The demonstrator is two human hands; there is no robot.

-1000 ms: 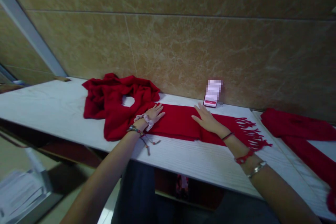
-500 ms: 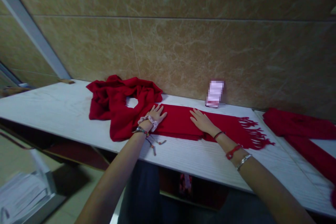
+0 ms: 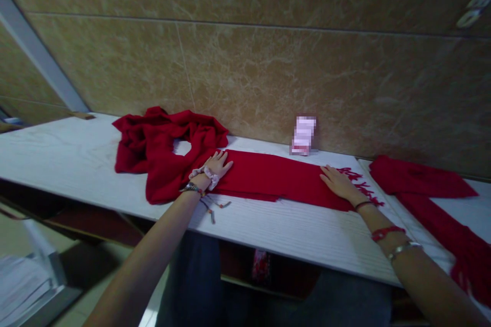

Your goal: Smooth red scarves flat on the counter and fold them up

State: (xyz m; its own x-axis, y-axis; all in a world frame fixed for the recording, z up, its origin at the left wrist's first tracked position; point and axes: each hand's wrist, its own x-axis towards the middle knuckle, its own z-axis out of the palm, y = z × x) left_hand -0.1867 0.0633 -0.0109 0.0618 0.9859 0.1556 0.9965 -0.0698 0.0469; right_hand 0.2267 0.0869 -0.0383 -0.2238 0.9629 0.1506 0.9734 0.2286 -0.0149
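A red fringed scarf [image 3: 264, 176] lies on the white table, its right part flat in a folded strip and its left part bunched in a loose heap. My left hand [image 3: 215, 166] rests flat on the strip beside the heap, fingers spread. Near the fringed right end, my right hand [image 3: 339, 184] lies palm down on the cloth with fingers stretched out. Neither hand grips anything. Part of the fringe is hidden behind my right hand and wrist.
Another red scarf [image 3: 422, 179] lies at the right of the white table [image 3: 299, 230]. A blurred-out phone-like object [image 3: 304, 135] leans on the tiled wall [image 3: 249, 76]. A small wooden piece [image 3: 82, 115] sits at the back left. Papers [image 3: 23, 286] lie in a grey holder at lower left.
My right hand has slid right along the scarf from its middle to near the fringe. My left hand stays in place on the cloth. The view has turned slightly right.
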